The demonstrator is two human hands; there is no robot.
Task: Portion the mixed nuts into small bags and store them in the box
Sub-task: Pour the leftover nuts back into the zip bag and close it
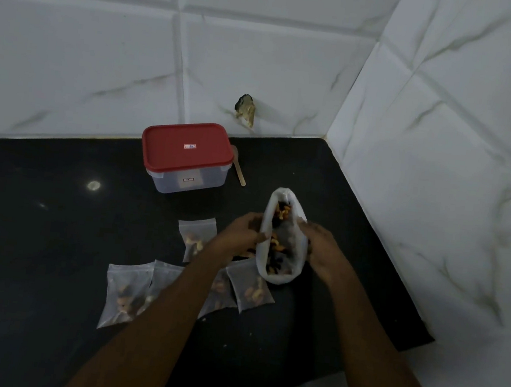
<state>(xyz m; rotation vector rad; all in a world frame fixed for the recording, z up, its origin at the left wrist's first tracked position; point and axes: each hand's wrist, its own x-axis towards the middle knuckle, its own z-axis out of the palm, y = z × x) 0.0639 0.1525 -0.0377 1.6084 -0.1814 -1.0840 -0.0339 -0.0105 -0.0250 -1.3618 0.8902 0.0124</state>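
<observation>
At centre right, the left hand (243,233) and right hand (321,248) each grip the open nut bag (276,278). The left arm (170,311) half-hides two of five small bags (125,290). One lidded box (185,153) stands upper-centre.

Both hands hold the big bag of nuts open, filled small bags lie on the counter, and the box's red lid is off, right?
Not quite: the head view shows the red lid sitting on the box. The rest stands: left hand and right hand hold the big bag of nuts open, filled small bags lie on the counter.
</observation>
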